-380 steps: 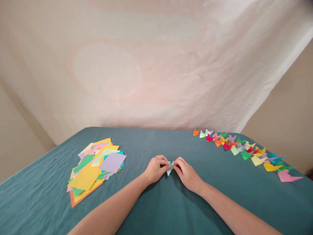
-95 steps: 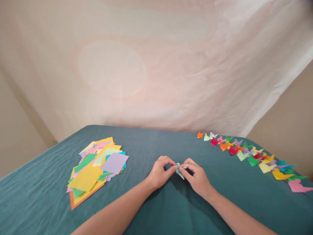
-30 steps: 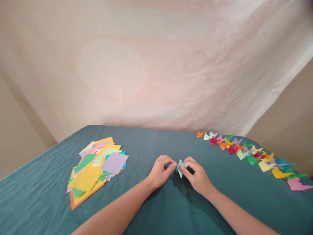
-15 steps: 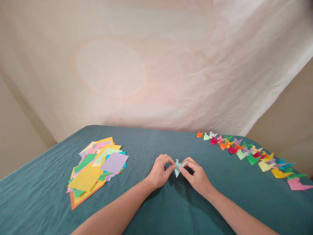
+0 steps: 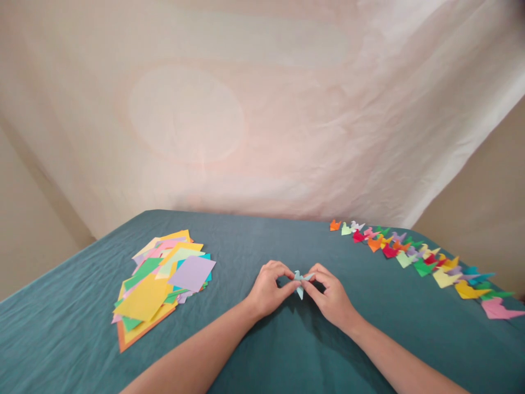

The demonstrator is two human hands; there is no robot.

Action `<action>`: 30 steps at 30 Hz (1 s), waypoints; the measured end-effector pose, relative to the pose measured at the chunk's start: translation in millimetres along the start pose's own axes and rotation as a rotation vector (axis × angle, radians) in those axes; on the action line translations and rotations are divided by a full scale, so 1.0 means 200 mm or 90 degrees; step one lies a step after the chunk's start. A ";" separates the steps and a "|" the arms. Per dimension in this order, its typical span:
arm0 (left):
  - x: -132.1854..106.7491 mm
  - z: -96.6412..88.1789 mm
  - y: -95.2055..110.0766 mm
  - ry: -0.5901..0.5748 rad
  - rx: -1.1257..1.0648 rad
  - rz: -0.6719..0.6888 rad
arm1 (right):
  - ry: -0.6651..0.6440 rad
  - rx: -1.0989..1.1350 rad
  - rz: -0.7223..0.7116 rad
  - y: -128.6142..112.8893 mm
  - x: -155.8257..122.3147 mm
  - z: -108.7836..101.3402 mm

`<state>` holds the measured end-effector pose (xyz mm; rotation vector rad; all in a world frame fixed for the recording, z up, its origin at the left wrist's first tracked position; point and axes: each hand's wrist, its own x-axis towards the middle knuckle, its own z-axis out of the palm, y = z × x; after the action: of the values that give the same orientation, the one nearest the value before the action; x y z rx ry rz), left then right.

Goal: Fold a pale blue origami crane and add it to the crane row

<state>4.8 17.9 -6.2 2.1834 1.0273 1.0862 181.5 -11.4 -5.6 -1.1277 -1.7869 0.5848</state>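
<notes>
Between my two hands, just above the middle of the cloth, is a small pale blue origami crane [image 5: 299, 277]. Its head points up and left, and its tail sticks out toward the right. My left hand [image 5: 270, 289] pinches it from the left with thumb and forefinger. From the other side, my right hand [image 5: 330, 294] grips the crane near its tail, thumb in front. The fingertips cover parts of the crane's body and wings.
At the left lies an overlapping pile of coloured paper squares [image 5: 147, 295]. Several folded paper cranes [image 5: 422, 264] stand in slanting rows along the right. A dark green cloth [image 5: 262, 235] covers the table; a pale fabric sheet [image 5: 266, 126] hangs behind.
The crane has tilted slightly and sits a little lower. My left thumb and forefinger have shifted right along it; my right hand has barely moved. The pile and rows are unchanged.
</notes>
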 end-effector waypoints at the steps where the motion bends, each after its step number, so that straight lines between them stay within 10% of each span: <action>1: 0.00 0.00 0.00 -0.005 -0.002 0.001 | 0.000 -0.001 0.000 0.00 0.00 0.00; 30: -0.01 0.01 -0.04 -0.007 0.109 -0.038 | -0.072 -0.188 0.027 0.13 0.02 0.03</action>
<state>2.8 21.2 -13.1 2.2720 1.2125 0.9905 186.2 3.8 -26.3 -1.3568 -1.9970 0.4251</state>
